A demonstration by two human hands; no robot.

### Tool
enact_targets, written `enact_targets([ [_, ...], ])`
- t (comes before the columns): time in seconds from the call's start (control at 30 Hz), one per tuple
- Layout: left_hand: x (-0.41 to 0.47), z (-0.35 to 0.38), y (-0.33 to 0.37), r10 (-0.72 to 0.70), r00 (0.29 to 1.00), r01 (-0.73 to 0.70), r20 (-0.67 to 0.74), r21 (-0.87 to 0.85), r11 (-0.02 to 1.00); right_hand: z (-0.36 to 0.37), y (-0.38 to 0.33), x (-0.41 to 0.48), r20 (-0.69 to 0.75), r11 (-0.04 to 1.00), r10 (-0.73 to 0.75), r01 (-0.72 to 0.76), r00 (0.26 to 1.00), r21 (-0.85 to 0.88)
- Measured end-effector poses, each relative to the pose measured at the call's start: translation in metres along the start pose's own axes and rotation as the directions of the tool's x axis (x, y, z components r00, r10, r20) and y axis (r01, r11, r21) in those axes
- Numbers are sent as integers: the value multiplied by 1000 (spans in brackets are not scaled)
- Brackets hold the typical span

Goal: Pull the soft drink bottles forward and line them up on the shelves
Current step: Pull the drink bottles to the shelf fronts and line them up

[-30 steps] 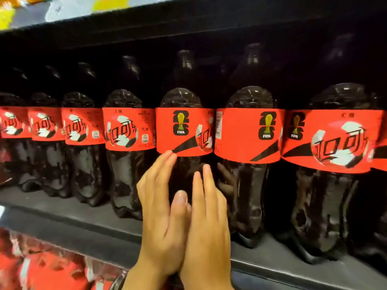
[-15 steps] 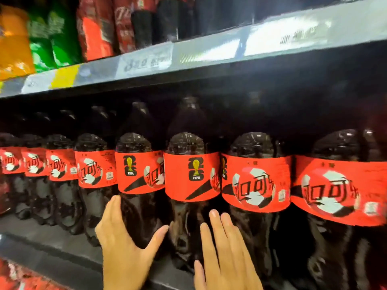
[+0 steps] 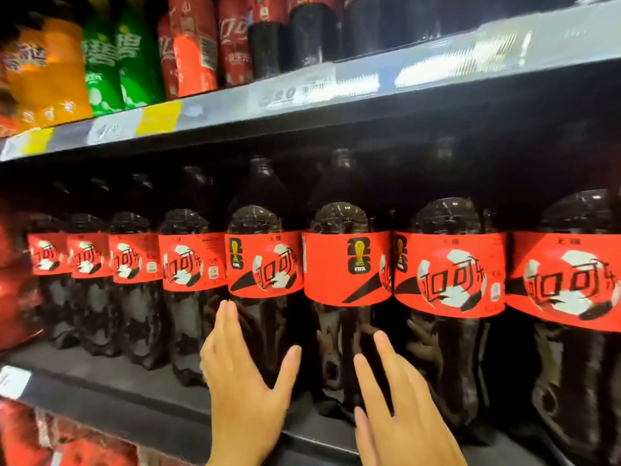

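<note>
A row of big cola bottles stands along the shelf, close behind its front edge and shoulder to shoulder from the left end to the right. Each has a dark ribbed shoulder, a dark waisted body and a broad red label with a black-and-white football and black lettering, but the labels do not all face the same way. The fifth bottle from the left shows a small trophy badge at the left of its label with the football beside it. The sixth bottle is turned so that the badge sits in the middle and only a sliver of football shows at the label's right edge. The left hand is raised in front of the fifth bottle, palm toward it. Its fingers are straight and together along the lower left of the body, just under the label, and the thumb is spread wide to the right; it is released, gripping nothing. The right hand is up before the lower body of the sixth bottle and the gap to its right neighbour, with fingers straight and spread, likewise released. It is blurred, and I cannot tell whether its fingertips touch the plastic. On the upper shelf, whose front edge carries price tags, stand orange bottles, green bottles and red bottles.
</note>
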State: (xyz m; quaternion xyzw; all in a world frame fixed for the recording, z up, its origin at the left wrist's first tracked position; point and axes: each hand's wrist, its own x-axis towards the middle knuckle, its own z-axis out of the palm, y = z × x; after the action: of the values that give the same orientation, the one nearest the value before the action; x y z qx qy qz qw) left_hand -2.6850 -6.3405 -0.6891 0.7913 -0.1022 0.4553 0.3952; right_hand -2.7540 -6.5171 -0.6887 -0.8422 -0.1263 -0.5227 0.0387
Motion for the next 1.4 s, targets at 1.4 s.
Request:
enact_targets([
  [1.4,-45,-1,22,490,845,-465,215,-155,871,-19,-28,-19,126,901,161,-198,979,387],
])
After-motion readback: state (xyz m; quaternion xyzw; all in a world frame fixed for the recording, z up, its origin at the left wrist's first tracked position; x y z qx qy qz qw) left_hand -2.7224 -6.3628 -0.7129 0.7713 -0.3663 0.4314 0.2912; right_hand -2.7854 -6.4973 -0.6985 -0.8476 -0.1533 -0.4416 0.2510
